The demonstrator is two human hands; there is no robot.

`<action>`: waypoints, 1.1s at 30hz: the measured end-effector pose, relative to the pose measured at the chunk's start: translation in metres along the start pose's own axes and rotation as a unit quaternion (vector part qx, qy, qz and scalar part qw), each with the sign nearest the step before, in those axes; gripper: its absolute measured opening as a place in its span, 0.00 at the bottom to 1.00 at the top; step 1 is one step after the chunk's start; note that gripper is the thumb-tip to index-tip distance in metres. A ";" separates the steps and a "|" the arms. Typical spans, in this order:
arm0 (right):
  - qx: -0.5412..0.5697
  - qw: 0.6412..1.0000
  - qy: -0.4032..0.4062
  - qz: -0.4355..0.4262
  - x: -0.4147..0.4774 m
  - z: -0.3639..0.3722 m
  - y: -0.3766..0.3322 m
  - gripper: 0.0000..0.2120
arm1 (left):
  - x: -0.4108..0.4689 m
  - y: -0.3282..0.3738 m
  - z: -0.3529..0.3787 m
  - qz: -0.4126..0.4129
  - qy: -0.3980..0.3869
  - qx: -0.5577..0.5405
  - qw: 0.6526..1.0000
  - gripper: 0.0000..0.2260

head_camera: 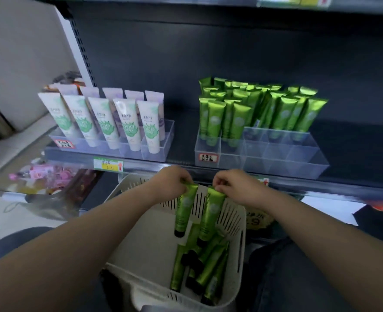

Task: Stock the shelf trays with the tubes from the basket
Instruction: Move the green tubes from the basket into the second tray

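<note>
Through the head camera I see both hands above the far rim of the white basket [138, 224]. The left hand [172, 180] pinches the flat top end of one green tube, its fingers curled closed on it. This left tube [185, 210] hangs cap down inside the basket, in front of the slotted far wall. The right hand [235, 185] pinches the top end of a second tube in the same way. This right tube [211, 216] hangs just beside the first and is a little tilted, with its lower end reaching down to the pile [200, 266]. The two held tubes are very near each other, but I cannot tell if they touch.

The pile is more green tubes with black caps, lying across each other on the right side of the basket floor.

On the dark shelf [183, 140] beyond the hands stand two clear trays, well apart. The right tray [282, 161] has green tubes [237, 118] upright, caps down, in its back rows. It has a handwritten label [208, 157] on its front left corner. The left tray [155, 152] holds white tubes [106, 122] with green leaf print, leaning back in rows.
</note>
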State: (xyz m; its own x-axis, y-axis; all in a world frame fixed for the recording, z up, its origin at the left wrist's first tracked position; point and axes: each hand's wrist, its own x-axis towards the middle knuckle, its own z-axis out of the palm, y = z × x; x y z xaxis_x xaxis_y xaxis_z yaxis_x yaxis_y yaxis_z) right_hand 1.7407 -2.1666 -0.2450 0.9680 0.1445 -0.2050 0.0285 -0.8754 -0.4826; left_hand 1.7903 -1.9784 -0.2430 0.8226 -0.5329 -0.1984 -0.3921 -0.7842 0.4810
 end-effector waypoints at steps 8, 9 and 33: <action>-0.016 0.995 0.092 -0.035 -0.038 -0.067 0.013 0.05 | -0.003 0.069 -0.035 0.055 0.072 0.040 0.995 0.11; -0.015 0.994 0.100 -0.039 -0.043 -0.075 0.015 0.06 | -0.002 0.079 -0.038 0.060 0.081 0.040 0.994 0.10; -0.065 0.949 0.305 -0.039 -0.029 -0.205 0.065 0.07 | 0.088 0.194 -0.094 0.142 0.248 0.072 0.956 0.12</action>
State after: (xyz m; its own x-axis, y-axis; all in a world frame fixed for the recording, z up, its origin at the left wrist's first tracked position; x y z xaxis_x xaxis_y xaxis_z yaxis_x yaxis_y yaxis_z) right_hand 1.7654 -2.3223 -0.0956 0.9252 -0.0486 0.3764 0.0974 -0.9282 -0.3591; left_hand 1.8257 -2.1472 -0.0867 0.7549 -0.5427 0.3682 -0.6515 -0.6852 0.3258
